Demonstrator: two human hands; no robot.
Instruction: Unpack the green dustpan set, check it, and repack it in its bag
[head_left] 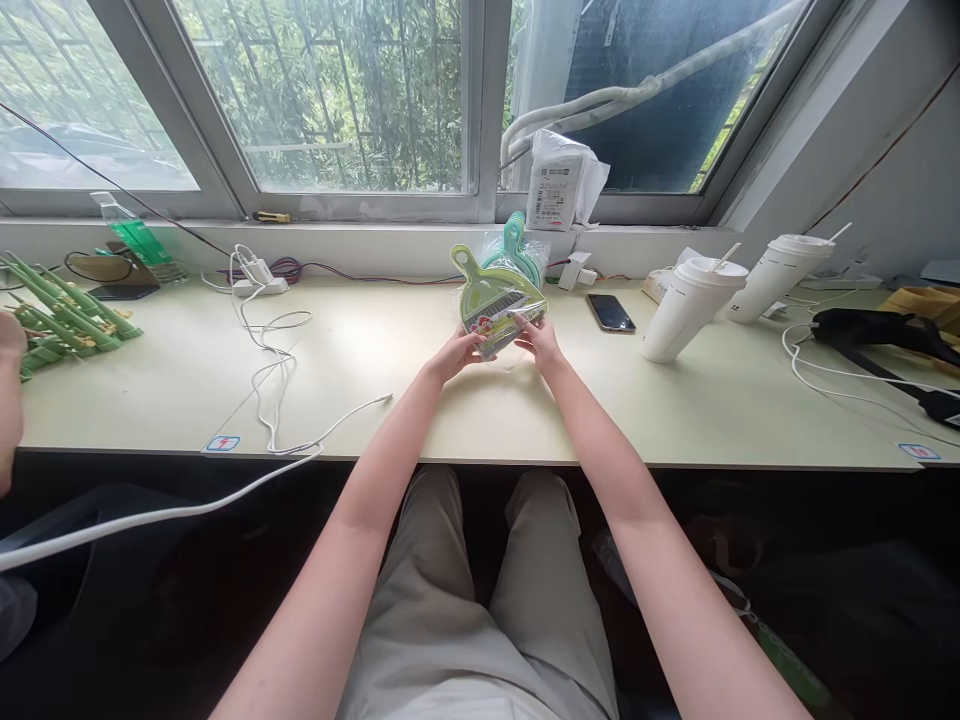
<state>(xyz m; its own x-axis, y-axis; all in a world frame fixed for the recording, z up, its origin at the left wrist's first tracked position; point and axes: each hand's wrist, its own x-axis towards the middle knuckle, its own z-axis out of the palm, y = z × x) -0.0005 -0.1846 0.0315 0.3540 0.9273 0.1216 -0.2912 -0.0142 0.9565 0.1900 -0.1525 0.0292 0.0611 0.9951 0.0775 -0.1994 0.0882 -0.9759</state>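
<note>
Clear plastic wrap holds a small green dustpan set [496, 290], teal pieces tucked behind, a printed card along its lower edge. I grip that edge with my left hand [459, 352] and right hand [540, 340], fingers pinched on the pack above the pale desk [390, 400]. Handles point up and away toward the window [337, 90]. Two lidded white cups [686, 305] with straws stand right.

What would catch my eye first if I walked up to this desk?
Mid-desk, the left hand and right hand hold up a plastic-wrapped green dustpan set. To its right stand two white lidded cups with straws, a dark phone lying between. A white cable snakes across the desk's left side.
</note>
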